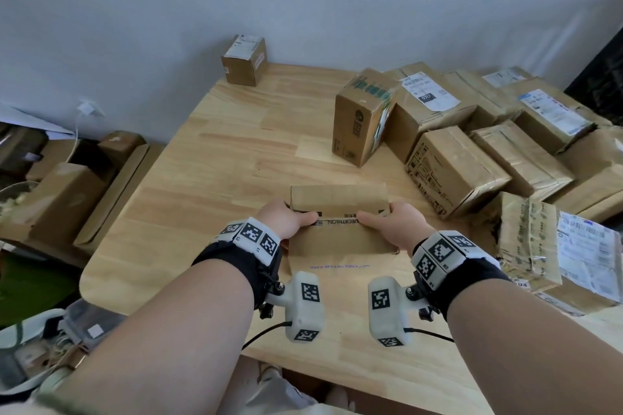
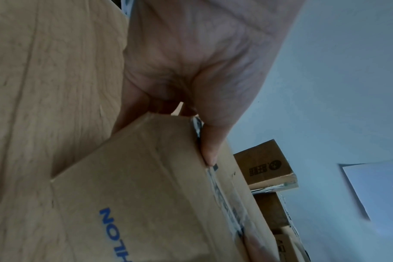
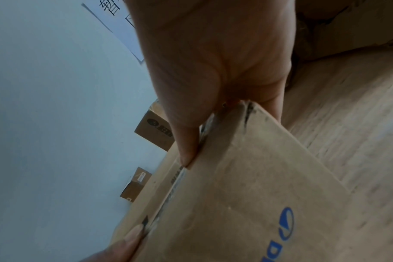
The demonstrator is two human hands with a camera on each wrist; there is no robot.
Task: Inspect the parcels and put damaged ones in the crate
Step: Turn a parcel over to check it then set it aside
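Both hands grip one flat cardboard parcel [image 1: 338, 212] near the front of the wooden table [image 1: 215, 158]. The left hand [image 1: 286, 217] clamps its left end, thumb [image 2: 210, 141] lying along the taped top seam, the other fingers wrapped behind out of view. The right hand [image 1: 392, 221] clamps the right end the same way, its thumb [image 3: 186, 141] on the same seam, tip pointing toward the left thumb. Beyond the right fingers stands a heap of brown parcels [image 1: 455, 168]; one small box [image 1: 244, 61] sits well beyond the left fingers by the wall.
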